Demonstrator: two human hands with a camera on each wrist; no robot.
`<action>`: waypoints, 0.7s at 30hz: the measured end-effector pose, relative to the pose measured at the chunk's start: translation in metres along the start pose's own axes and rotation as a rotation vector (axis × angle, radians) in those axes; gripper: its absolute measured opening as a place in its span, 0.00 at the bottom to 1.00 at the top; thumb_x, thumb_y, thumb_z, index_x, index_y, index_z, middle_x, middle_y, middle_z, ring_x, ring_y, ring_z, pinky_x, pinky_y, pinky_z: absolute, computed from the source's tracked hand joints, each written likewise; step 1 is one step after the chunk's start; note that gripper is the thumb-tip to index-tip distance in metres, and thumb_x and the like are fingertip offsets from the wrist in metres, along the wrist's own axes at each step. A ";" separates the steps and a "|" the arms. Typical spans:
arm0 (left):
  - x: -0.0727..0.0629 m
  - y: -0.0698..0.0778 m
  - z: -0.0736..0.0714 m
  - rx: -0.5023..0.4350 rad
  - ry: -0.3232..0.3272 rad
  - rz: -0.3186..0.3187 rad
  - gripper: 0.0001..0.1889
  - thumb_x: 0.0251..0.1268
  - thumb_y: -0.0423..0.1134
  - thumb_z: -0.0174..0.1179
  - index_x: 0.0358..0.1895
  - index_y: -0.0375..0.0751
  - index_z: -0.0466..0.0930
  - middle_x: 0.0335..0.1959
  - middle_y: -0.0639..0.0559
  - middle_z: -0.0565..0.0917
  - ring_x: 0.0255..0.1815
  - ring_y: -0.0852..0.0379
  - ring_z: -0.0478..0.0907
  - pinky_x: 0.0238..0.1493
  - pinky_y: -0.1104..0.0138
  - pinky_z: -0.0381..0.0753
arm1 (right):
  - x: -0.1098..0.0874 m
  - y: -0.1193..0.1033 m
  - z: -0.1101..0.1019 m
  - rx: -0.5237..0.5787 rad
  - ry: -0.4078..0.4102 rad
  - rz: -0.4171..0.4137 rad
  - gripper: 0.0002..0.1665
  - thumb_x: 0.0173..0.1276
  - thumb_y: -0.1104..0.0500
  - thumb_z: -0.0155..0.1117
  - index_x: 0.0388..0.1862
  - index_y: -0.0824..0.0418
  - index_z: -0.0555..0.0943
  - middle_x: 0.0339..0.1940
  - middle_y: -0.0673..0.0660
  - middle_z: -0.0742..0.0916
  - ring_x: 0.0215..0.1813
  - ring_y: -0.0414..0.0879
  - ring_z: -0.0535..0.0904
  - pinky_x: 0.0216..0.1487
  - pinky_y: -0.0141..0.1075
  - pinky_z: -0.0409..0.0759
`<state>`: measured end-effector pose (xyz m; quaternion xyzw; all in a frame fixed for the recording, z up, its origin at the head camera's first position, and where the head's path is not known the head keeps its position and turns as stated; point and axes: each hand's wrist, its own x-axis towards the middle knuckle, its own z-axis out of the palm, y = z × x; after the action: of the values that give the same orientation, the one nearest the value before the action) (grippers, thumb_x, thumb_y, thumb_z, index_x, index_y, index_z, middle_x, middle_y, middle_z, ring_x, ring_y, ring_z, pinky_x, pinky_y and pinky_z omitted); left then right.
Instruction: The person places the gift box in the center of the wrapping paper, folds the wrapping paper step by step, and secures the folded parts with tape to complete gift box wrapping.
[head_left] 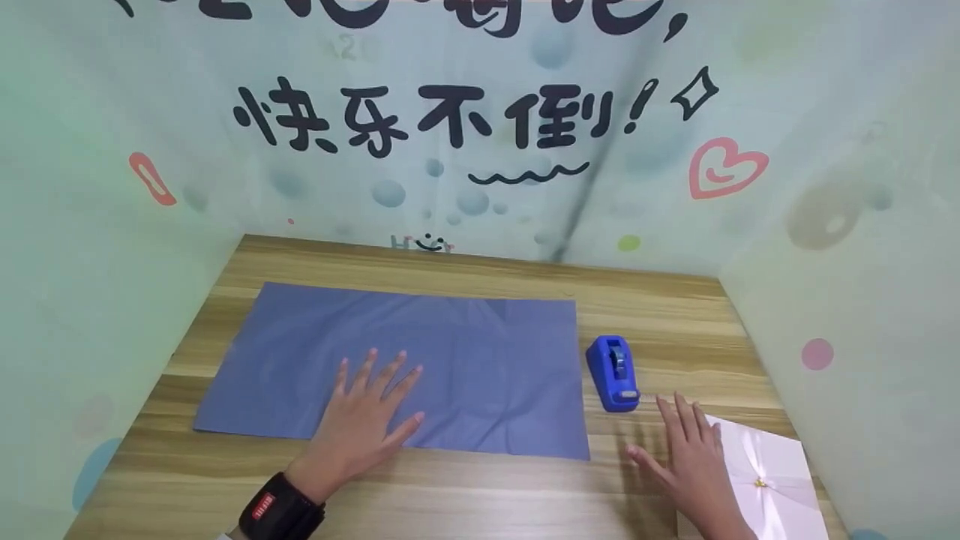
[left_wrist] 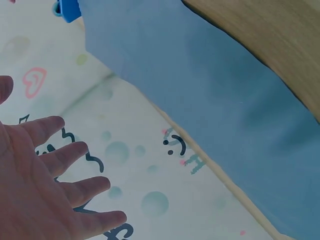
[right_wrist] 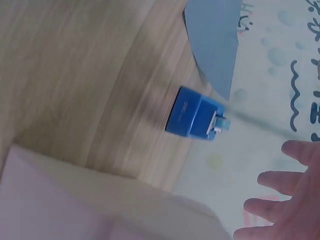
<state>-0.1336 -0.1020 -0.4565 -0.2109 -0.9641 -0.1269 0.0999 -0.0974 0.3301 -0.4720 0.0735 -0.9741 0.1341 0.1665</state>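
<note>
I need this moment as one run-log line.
left hand: empty, above blue sheet | right hand: empty, near white ribboned box | tape dispenser: on table, beside sheet

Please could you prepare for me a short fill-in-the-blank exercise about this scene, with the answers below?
1. The tape dispenser beside the large sheet is ____ in colour.
2. The black band is on the person's ____ wrist.
3. The hand nearest the ribboned box is the person's ____ hand.
4. Counting the thumb, the left hand shows ____ digits in the head view.

Missing words: blue; left; right; five.
</note>
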 end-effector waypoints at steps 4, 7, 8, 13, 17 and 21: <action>-0.002 -0.001 0.001 -0.011 0.009 -0.001 0.30 0.66 0.59 0.46 0.69 0.53 0.62 0.71 0.48 0.62 0.72 0.36 0.53 0.69 0.40 0.48 | -0.003 0.011 -0.005 0.013 0.023 0.027 0.49 0.53 0.39 0.67 0.67 0.63 0.62 0.67 0.72 0.65 0.64 0.74 0.58 0.59 0.73 0.50; -0.003 -0.002 0.001 -0.007 0.018 -0.003 0.30 0.66 0.59 0.47 0.69 0.53 0.62 0.71 0.47 0.62 0.71 0.36 0.53 0.69 0.41 0.49 | -0.006 0.019 -0.008 0.018 0.034 0.056 0.49 0.53 0.41 0.68 0.68 0.63 0.62 0.67 0.72 0.65 0.64 0.73 0.58 0.58 0.74 0.50; -0.004 -0.002 0.001 -0.005 0.022 -0.003 0.30 0.66 0.59 0.47 0.69 0.52 0.62 0.71 0.47 0.62 0.71 0.36 0.54 0.69 0.41 0.50 | -0.008 0.021 -0.008 0.015 0.035 0.067 0.49 0.53 0.41 0.67 0.68 0.63 0.62 0.67 0.72 0.64 0.64 0.73 0.58 0.57 0.74 0.50; -0.006 -0.002 0.002 -0.011 0.038 -0.005 0.30 0.65 0.58 0.48 0.68 0.52 0.63 0.71 0.48 0.63 0.71 0.36 0.54 0.69 0.41 0.51 | -0.014 0.035 -0.011 0.006 0.056 0.114 0.49 0.54 0.41 0.66 0.67 0.66 0.62 0.66 0.74 0.65 0.63 0.74 0.59 0.57 0.72 0.53; -0.007 -0.003 0.003 -0.018 0.037 -0.011 0.30 0.65 0.58 0.48 0.68 0.52 0.64 0.71 0.48 0.63 0.71 0.36 0.54 0.69 0.41 0.51 | -0.019 0.045 -0.015 0.002 0.050 0.176 0.49 0.55 0.40 0.65 0.66 0.68 0.62 0.65 0.75 0.65 0.63 0.75 0.58 0.57 0.70 0.54; -0.007 -0.004 0.004 -0.020 0.040 -0.013 0.29 0.65 0.58 0.48 0.68 0.52 0.64 0.70 0.48 0.63 0.71 0.36 0.54 0.69 0.40 0.51 | -0.026 0.057 -0.020 -0.012 0.005 0.260 0.50 0.57 0.38 0.63 0.67 0.68 0.60 0.66 0.76 0.63 0.64 0.77 0.55 0.57 0.71 0.51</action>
<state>-0.1296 -0.1074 -0.4633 -0.2030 -0.9619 -0.1414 0.1160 -0.0780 0.3928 -0.4760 -0.0549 -0.9757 0.1491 0.1505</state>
